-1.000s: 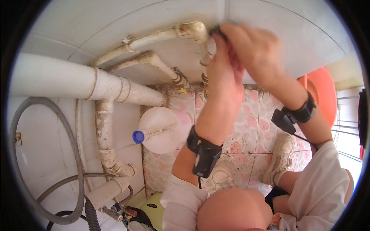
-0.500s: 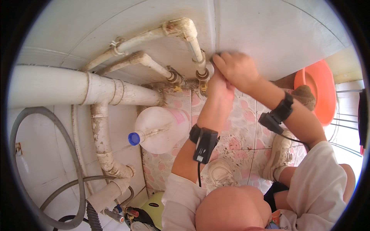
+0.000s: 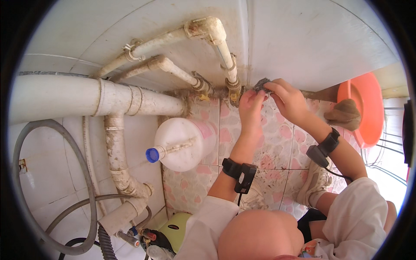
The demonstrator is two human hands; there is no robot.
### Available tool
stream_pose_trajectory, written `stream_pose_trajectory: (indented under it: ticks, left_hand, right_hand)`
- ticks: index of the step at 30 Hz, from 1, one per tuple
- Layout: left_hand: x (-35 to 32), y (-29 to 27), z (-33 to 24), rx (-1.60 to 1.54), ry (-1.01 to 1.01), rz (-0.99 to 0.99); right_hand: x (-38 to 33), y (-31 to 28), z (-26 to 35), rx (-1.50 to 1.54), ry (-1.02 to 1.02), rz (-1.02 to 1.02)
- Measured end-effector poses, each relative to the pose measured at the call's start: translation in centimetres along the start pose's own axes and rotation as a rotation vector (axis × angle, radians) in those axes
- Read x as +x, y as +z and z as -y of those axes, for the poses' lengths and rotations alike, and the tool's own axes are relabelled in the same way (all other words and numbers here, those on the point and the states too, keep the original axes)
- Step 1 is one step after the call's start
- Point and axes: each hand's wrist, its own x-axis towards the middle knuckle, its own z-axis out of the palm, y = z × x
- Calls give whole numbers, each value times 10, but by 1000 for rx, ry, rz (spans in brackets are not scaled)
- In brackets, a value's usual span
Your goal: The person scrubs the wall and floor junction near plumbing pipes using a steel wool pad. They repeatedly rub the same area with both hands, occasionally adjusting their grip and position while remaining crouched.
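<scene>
A dark grey, rough, fibrous scrubbing pad (image 3: pixel 261 84), looking like steel wool, is between my hands close to the tiled wall. My right hand (image 3: pixel 288 99) pinches its right side with thumb and fingers. From below and left, my left hand (image 3: pixel 251 110) has its curled fingertips against the pad's lower edge; part of that contact is hidden. Just left of my left hand, a white water pipe (image 3: pixel 228 65) comes down to a dirty brass-coloured fitting (image 3: pixel 234 93) at the wall's foot. A black band with a small box sits on each wrist.
A large white jug (image 3: pixel 184 143) with a blue cap stands on the pink-patterned floor at left. Thick white drain pipes (image 3: pixel 65 99) and a grey hose (image 3: pixel 91 190) fill the left side. An orange basin (image 3: pixel 368 108) with a brown cloth (image 3: pixel 344 115) leans at right.
My hands have come away from the wall corner, slightly down, and drawn apart from their overlapped hold. The grey pad, hidden before, now shows between them. The view has shifted slightly.
</scene>
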Motion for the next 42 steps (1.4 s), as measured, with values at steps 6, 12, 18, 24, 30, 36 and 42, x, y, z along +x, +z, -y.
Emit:
stream_pose_trajectory:
  ticks: [6, 12, 18, 24, 30, 36, 42]
  left_hand:
    - [6, 2, 24, 15, 204, -17]
    - [9, -9, 49, -6, 250, -118]
    - [17, -22, 49, 220, 364, -209]
    - [0, -7, 33, 414, 467, -244]
    - [-6, -1, 27, 186, 409, -277]
    - [-6, -4, 28, -84, 242, -196]
    - [-2, -6, 31, -30, 142, -179]
  right_hand:
    - [-13, 13, -9, 369, 326, -61]
    - [-21, 52, -18, 618, 748, 63]
    - [-3, 62, 7, 1073, 992, 16]
    - [7, 50, 19, 1101, 997, -29]
    - [15, 54, 20, 963, 888, -133]
    - [34, 39, 40, 639, 390, -487]
    - [31, 42, 31, 175, 412, -343]
